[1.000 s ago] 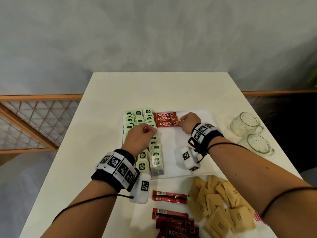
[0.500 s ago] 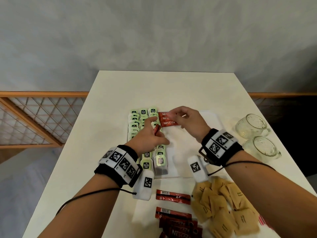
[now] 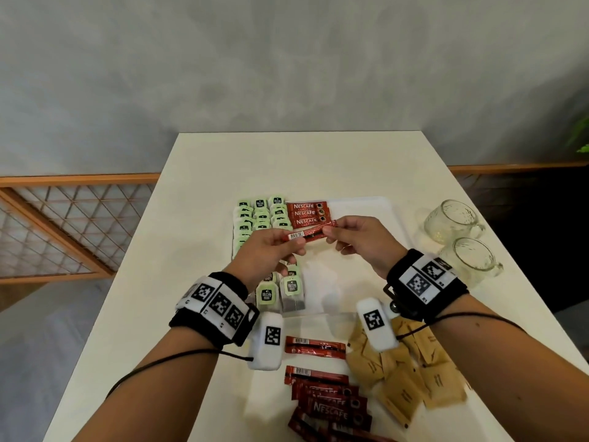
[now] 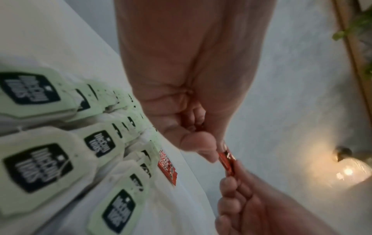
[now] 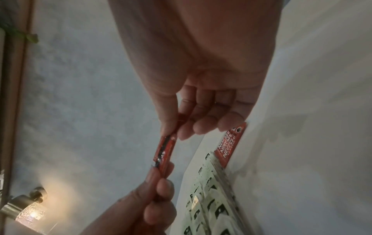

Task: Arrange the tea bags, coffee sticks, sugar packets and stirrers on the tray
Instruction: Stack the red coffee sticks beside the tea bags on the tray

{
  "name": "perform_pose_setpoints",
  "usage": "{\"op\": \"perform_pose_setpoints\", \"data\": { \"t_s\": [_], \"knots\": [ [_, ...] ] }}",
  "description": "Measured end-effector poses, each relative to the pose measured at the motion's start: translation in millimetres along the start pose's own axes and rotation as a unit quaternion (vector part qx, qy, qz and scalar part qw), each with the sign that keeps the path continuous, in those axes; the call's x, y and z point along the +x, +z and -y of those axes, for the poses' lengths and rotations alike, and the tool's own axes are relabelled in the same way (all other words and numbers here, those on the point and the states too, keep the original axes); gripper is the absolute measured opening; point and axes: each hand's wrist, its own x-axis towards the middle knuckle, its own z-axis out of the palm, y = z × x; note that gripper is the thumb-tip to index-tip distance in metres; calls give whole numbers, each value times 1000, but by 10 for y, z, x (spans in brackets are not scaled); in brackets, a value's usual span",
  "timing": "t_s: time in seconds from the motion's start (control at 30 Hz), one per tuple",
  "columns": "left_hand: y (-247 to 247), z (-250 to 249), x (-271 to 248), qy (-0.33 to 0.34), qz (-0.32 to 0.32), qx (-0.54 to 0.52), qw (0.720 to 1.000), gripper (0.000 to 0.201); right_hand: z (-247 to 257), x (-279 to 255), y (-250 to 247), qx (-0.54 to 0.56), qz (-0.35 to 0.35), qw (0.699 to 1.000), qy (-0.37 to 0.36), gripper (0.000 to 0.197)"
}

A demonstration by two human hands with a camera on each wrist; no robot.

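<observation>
A red coffee stick (image 3: 308,233) (image 4: 227,163) (image 5: 164,152) hangs above the white tray (image 3: 373,205), held at both ends. My left hand (image 3: 271,250) pinches its barcode end, my right hand (image 3: 357,240) pinches the other end. On the tray, three coffee sticks (image 3: 307,213) (image 5: 229,146) lie stacked at the back, beside rows of green tea bags (image 3: 259,215) (image 4: 38,165) along the left side. More coffee sticks (image 3: 322,390) and brown sugar packets (image 3: 411,378) lie on the table in front of the tray. No stirrers are in view.
Two glass mugs (image 3: 455,221) (image 3: 475,260) stand on the table to the right of the tray. The white table (image 3: 197,218) has bare surface at the back and left. A wooden lattice rail (image 3: 63,224) runs beyond its left edge.
Both hands rose from the tray. The left hand brought up a coffee stick, and the right hand left the stacked sticks and took hold of its other end.
</observation>
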Motion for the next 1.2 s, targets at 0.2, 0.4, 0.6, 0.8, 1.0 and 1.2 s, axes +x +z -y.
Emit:
{"op": "perform_pose_setpoints", "data": {
  "t_s": [0.2, 0.4, 0.6, 0.8, 1.0, 1.2],
  "knots": [
    [60, 35, -45, 90, -56, 43, 993, 24, 28, -50, 72, 71, 32, 997, 19, 20],
    [32, 30, -85, 36, -17, -88, 995, 49, -1, -92, 8, 51, 18, 998, -43, 24],
    [75, 40, -19, 50, -92, -73, 992, 37, -2, -57, 30, 75, 17, 997, -9, 22],
    [33, 5, 4, 51, -86, -48, 994, 34, -19, 34, -75, 14, 14, 1000, 25, 16],
    [-95, -22, 68, 59, -103, -28, 992, 24, -109, 365, -238, -41, -77, 990, 110, 16],
    [-98, 40, 103, 46, -107, -7, 993, 20, -236, 637, -125, -101, -119, 973, 172, 11]
  ]
}}
